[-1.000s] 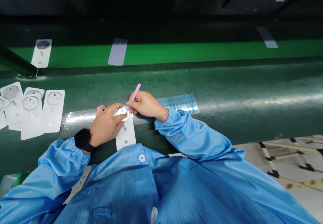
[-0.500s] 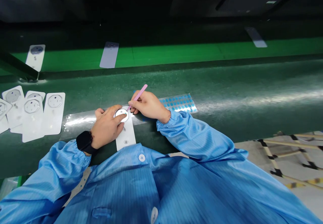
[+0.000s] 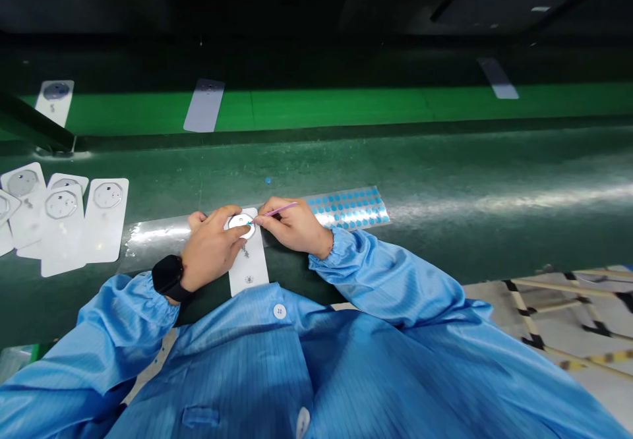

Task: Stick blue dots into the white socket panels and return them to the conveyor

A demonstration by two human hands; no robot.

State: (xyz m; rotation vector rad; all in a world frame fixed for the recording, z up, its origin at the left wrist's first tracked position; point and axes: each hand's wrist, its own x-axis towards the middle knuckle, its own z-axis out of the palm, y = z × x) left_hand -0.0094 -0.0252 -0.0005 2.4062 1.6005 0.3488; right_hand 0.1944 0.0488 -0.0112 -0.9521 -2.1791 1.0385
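Note:
A white rectangular panel (image 3: 248, 269) with a silver-rimmed octagonal recess at its top lies on the bench in front of me. My left hand (image 3: 210, 244), a black watch (image 3: 169, 277) at its wrist, holds it down with fingers across the recess. From the right, my right hand (image 3: 297, 228) pinches slim pink tweezers (image 3: 284, 208), now nearly level, their tip over the recess. A small blue-green spot (image 3: 248, 223) shows at the tip beside my left fingertip. Partly behind my right hand lies a clear sheet of blue round stickers (image 3: 349, 205).
Several similar white panels (image 3: 106, 228) overlap at the left. More panels (image 3: 205, 106) lie on the green strip (image 3: 336, 109) beyond the bench ledge. A clear film (image 3: 158, 238) lies by my left hand. One loose blue dot (image 3: 268, 180) sits on the bench (image 3: 445, 182).
My right hand has lowered slightly and turned, tipping the pink tweezers from steep to nearly level. The loose blue dot, mostly covered before, now shows. My left hand stays on the panel.

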